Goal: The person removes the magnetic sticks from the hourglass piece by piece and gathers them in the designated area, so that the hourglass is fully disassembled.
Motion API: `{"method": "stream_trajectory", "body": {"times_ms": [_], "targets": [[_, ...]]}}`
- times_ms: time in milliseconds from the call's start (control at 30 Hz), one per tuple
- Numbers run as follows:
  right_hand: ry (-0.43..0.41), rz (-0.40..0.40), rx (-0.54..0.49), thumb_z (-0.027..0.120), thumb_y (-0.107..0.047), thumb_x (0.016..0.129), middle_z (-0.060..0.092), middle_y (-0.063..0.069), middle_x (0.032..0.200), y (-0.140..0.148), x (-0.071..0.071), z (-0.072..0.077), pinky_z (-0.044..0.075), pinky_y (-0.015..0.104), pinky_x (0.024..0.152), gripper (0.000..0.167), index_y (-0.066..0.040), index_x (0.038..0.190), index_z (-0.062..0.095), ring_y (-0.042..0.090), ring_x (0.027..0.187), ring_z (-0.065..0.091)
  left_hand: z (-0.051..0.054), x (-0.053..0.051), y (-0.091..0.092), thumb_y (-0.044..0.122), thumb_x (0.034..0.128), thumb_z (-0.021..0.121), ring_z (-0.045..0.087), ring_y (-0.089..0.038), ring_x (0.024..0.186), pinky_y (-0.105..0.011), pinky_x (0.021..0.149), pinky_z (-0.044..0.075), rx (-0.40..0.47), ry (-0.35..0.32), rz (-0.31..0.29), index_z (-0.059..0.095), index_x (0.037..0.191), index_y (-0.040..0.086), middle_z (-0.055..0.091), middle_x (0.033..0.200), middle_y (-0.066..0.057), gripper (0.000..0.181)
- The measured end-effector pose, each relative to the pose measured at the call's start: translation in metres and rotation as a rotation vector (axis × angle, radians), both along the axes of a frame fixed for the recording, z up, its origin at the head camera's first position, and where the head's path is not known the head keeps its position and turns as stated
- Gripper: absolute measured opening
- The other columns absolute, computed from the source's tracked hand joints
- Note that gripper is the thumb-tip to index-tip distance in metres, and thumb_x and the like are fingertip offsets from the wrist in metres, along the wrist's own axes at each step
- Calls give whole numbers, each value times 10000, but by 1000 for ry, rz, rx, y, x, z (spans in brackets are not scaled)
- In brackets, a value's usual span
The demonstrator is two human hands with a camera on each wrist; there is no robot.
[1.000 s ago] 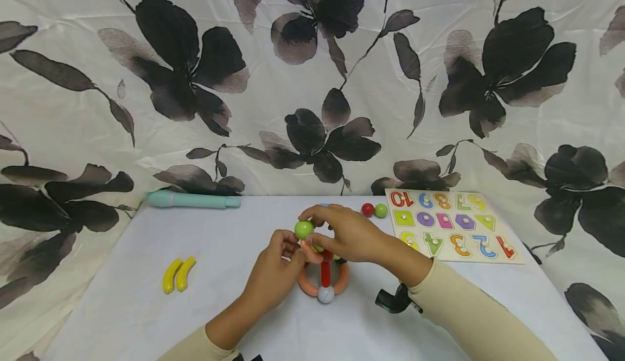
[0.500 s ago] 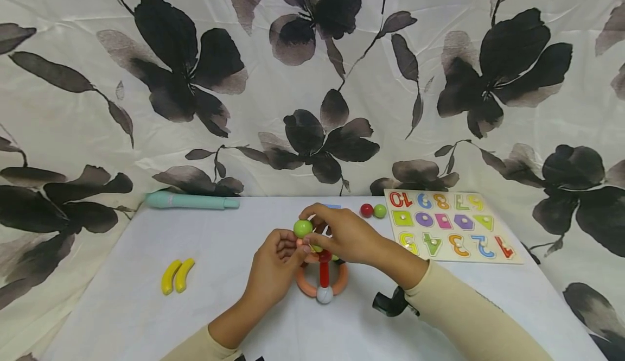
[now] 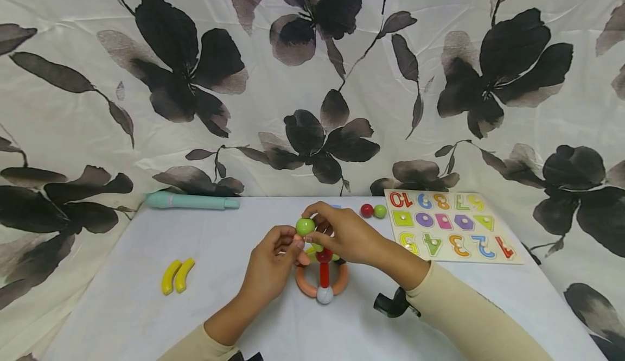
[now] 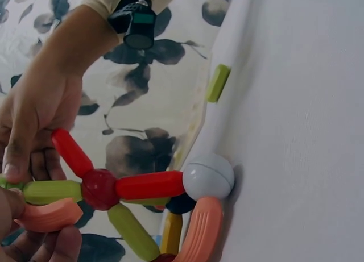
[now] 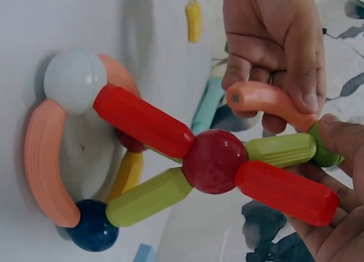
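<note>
Left hand [image 3: 271, 258] pinched the orange stick [image 5: 264, 98], which I saw shift, baring more lime stick [image 5: 280, 151]; right hand [image 3: 349, 234] gripped the green ball [image 3: 305, 226], join unconfirmed.

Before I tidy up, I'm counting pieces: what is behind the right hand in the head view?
Only a sliver of a light-blue piece shows beyond the right hand. The hand covers the rest; its full shape and anything else there cannot be told.

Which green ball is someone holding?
The nearer green ball, pinched in the right hand. The other green ball lies farther back, beside a red ball, with no hand on it.
</note>
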State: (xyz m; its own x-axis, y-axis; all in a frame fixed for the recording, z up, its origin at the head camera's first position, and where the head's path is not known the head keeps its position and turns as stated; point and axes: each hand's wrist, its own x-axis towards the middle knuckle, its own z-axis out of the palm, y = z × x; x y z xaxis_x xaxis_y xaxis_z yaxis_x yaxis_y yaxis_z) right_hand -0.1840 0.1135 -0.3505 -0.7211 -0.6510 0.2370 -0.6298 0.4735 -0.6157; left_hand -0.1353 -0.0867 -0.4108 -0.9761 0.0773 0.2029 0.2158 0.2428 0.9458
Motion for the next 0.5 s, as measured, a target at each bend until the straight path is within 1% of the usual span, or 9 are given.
{"method": "stream_trajectory", "body": {"times_ms": [100,167,233,333,433,500], "targets": [[-2,5,-3,755,-172,954,712,-41,991,0,0,0,567,289,790,373,-137,1278,574,77,890,667,1,0,-4,164,1007,676,696,-153,814,-370,739,598,-7,5,-7,632,1199,90,700,799,-3,211],[0,6,-1,757,-175,953,711,-46,997,0,1,0,558,255,789,374,-137,1277,574,73,890,667,2,-1,-6,166,1004,676,688,-151,832,-352,733,599,-23,24,-12,647,1196,101,688,777,12,205],[-2,8,-1,756,-173,953,711,-48,998,0,1,1,558,250,791,370,-135,1273,574,70,889,668,3,-1,-9,164,1005,672,685,-152,844,-331,732,598,-37,38,-26,653,1192,107,677,757,13,196],[-9,4,-1,761,-167,949,711,-53,1006,0,1,0,558,239,798,373,-133,1270,574,63,900,671,5,-2,-12,165,1009,667,676,-141,833,-295,710,585,-88,57,-29,661,1202,124,670,786,22,197],[-14,4,-5,760,-164,950,713,-48,1017,0,0,-1,560,243,816,373,-135,1270,571,67,921,677,7,-3,-14,172,1011,666,667,-125,785,-276,678,564,-144,50,-23,662,1226,140,672,847,31,218],[-13,7,-12,755,-164,953,714,-39,1021,0,0,-2,569,269,829,370,-135,1271,569,81,932,682,8,-3,-16,174,1015,661,667,-112,770,-272,672,557,-171,35,-23,659,1244,152,672,872,32,230]]}}
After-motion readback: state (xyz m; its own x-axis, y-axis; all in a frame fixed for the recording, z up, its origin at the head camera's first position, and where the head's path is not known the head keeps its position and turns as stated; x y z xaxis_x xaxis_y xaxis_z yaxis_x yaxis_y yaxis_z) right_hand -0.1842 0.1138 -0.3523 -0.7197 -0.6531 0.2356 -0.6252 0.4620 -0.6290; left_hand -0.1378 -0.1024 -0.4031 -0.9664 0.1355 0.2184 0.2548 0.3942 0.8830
